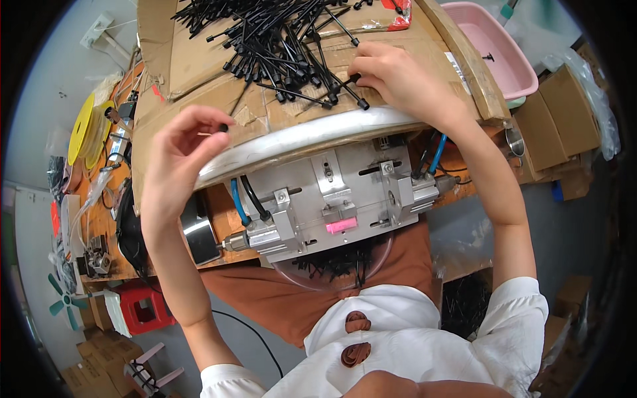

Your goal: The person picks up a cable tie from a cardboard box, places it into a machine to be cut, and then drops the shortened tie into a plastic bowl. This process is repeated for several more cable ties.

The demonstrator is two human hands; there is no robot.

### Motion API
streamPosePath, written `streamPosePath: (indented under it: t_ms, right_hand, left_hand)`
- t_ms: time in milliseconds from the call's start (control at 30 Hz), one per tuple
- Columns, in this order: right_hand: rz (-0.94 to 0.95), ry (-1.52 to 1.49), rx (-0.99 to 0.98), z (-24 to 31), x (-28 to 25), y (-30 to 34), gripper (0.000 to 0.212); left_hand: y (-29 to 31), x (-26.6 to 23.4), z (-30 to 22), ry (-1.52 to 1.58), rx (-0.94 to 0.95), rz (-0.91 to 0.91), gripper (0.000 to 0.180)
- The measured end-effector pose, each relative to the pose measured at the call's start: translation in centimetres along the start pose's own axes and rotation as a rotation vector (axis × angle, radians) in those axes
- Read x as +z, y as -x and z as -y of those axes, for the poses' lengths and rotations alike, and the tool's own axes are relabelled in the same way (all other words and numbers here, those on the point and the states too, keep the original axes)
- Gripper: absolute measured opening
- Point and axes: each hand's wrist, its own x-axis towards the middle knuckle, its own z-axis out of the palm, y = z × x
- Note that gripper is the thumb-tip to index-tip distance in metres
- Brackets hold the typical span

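Note:
My left hand (182, 156) is raised above the front edge of the cardboard sheet (199, 66), pinching a small black cap (223, 127) between thumb and forefinger. My right hand (391, 76) reaches into the heap of thin black rods (279, 40) on the cardboard, its fingertips closed around the end of one black rod (345, 83). Below both hands sits a metal press fixture (332, 199) with blue and black hoses and a pink block (341, 225). A clear bowl (335, 268) holding several black pieces lies under the fixture, over my lap.
A pink plastic basin (494, 46) stands at the right, with cardboard boxes (557, 113) beside it. At the left, the orange workbench (99, 212) carries a yellow tubing reel (83, 126), cables and small tools. A red stool (142, 308) and a teal fan (63, 302) are on the floor.

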Motion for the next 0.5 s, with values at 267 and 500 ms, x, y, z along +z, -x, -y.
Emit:
streamPosePath:
  t_ms: [267,500]
  right_hand:
    - [-0.2,-0.032,-0.12,0.6,1.6,-0.3,0.014]
    - [-0.213,-0.363,0.263,3.3,-3.0,1.0,0.026]
  left_hand:
    - [5.9,7.3,2.3,-0.284,0.175,-0.273,0.053]
    - [14.3,15.7,4.2,-0.576,0.242,-0.104,0.077]
